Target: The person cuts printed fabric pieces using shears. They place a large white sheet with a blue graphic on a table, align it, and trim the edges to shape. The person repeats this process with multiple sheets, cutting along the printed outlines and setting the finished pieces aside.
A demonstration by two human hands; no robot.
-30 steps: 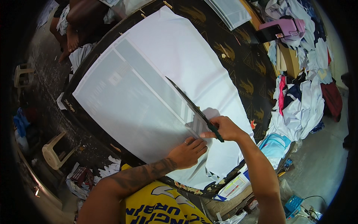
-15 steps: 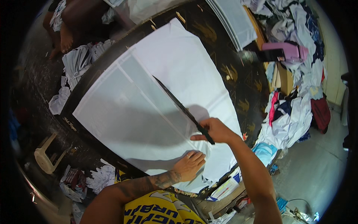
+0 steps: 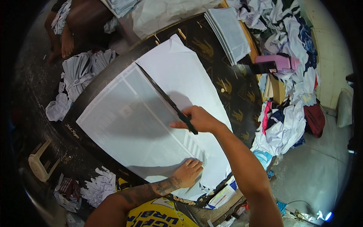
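A large white sheet [image 3: 181,75], apparently paper, lies on the dark patterned table. Its left part is a folded-over, greyish layer [image 3: 113,117] with faint printing showing through. My left hand [image 3: 189,173], with a ring on one finger, presses flat on this layer near the table's front edge, fingers stretched out. In my right hand [image 3: 200,119] is a long, thin, dark knife [image 3: 162,94], gripped by its handle. The blade points away to the far left and runs along the edge of the folded layer, its tip close to the sheet's far left edge.
Stacked folded grey-white sheets [image 3: 228,34] lie at the table's far right. Beyond the right edge are a pink bottle [image 3: 281,63], a dark phone-like object [image 3: 264,67] and heaped cloths [image 3: 281,128]. Bundles [image 3: 77,72] and a plastic stool [image 3: 39,160] stand left. Another person's bare foot [image 3: 67,45] shows far left.
The right hand and knife have moved away from me and to the left, the blade tip reaching the sheet's far edge. My left hand stays flat on the sheet. The view has shifted slightly.
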